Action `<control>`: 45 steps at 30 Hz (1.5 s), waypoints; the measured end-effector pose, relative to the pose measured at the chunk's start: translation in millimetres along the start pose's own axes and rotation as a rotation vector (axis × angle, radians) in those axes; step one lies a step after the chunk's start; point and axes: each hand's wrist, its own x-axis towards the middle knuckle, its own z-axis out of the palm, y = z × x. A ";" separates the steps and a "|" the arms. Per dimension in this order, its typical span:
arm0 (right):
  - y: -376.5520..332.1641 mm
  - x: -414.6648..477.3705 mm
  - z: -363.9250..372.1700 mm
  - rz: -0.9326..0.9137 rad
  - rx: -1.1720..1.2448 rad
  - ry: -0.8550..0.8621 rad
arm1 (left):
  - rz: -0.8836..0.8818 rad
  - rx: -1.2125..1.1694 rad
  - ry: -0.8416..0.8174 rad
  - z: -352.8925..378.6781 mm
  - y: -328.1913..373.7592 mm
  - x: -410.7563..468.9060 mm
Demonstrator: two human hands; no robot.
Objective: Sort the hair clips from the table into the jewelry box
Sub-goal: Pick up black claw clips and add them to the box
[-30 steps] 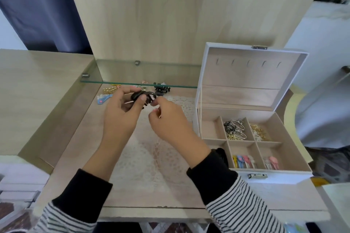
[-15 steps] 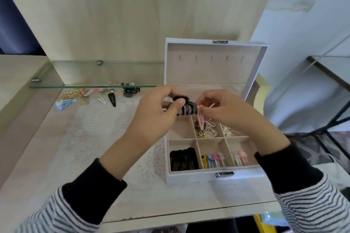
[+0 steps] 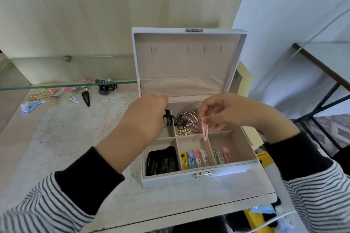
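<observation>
**Both hands over box, each holding a clip**

Left hand (image 3: 144,121) grips black claw clip (image 3: 168,119) above the back-left compartment. Right hand (image 3: 233,113) pinches pink snap clip (image 3: 205,129), hanging point-down over the middle dividers. Jewelry box (image 3: 170,180) is open, its front compartments filled. Loose clips (image 3: 56,95) lie far left on table (image 3: 56,157).

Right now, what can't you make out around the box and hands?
Head view:
Back-left compartment of the box: covered by the left hand.
Back-right compartment: covered by the right hand.
Loose clips at far left: too small, some behind the glass shelf edge.
</observation>
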 end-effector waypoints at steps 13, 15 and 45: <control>-3.3 -2.7 -4.1 0.215 -0.547 -0.161 | -0.110 0.205 -0.191 -2.4 7.1 15.0; -5.3 -2.2 -1.6 0.234 -0.663 -0.178 | -0.110 0.236 -0.200 1.0 8.4 16.6; 4.1 -0.5 30.3 0.259 -1.042 -0.133 | -0.057 0.269 -0.370 2.1 8.0 17.0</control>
